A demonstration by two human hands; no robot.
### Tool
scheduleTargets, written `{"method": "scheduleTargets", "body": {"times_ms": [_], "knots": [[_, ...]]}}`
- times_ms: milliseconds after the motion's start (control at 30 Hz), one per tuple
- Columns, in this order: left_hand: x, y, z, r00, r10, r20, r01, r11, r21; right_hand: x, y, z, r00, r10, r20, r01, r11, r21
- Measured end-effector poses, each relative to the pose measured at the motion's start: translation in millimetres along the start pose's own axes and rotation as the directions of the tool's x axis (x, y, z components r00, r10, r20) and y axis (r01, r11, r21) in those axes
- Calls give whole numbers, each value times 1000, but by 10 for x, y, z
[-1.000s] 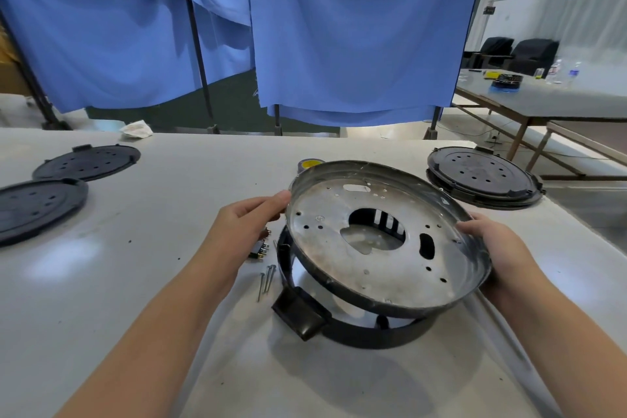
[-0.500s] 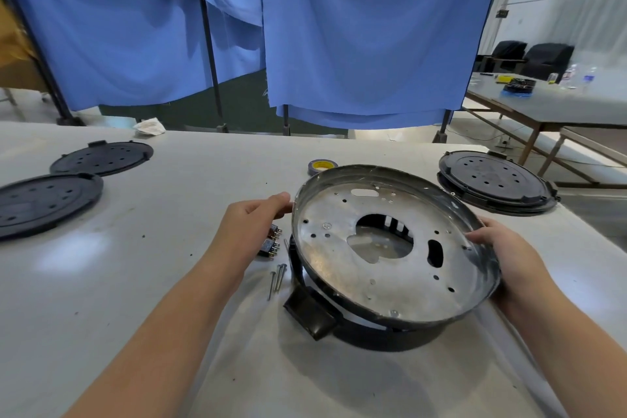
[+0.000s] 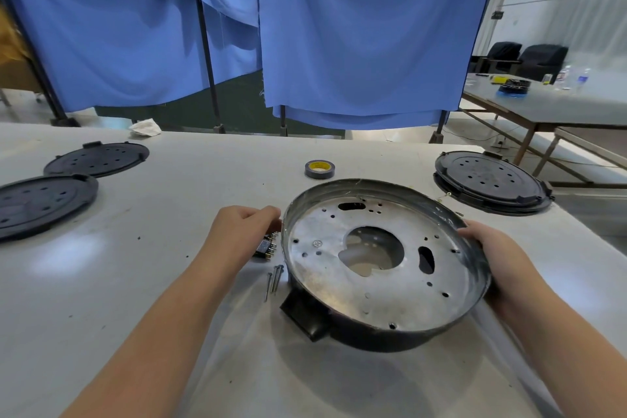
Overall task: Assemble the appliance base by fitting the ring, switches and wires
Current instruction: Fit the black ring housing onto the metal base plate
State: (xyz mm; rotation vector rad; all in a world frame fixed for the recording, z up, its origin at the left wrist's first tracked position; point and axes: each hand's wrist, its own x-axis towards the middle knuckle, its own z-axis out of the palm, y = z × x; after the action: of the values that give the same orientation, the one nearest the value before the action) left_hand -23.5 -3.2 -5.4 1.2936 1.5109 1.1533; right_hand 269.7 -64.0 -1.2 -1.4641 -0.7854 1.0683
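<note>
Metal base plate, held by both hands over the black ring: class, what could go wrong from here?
1. The metal base plate sits tilted on the black ring, so it may seat crooked or jam.
2. The left hand could get pinched at the rim.
3. Loose screws and a small switch lie close by and could be knocked away.

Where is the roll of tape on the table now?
In the head view, the roll of tape lies flat on the white table, just beyond the far rim of the metal base pan, near the middle.
</note>
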Motion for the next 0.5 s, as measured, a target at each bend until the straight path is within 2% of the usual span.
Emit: {"method": "scheduleTargets", "body": {"times_ms": [200,500], "knots": [[-9,-18,5,1000,20,22,-21,998,55,-10,21,13,1000,20,0,-20,1000,18],[-5,-33,30,999,21,26,-23,997,80,37,41,12,999,-35,13,36,999,-41]]}}
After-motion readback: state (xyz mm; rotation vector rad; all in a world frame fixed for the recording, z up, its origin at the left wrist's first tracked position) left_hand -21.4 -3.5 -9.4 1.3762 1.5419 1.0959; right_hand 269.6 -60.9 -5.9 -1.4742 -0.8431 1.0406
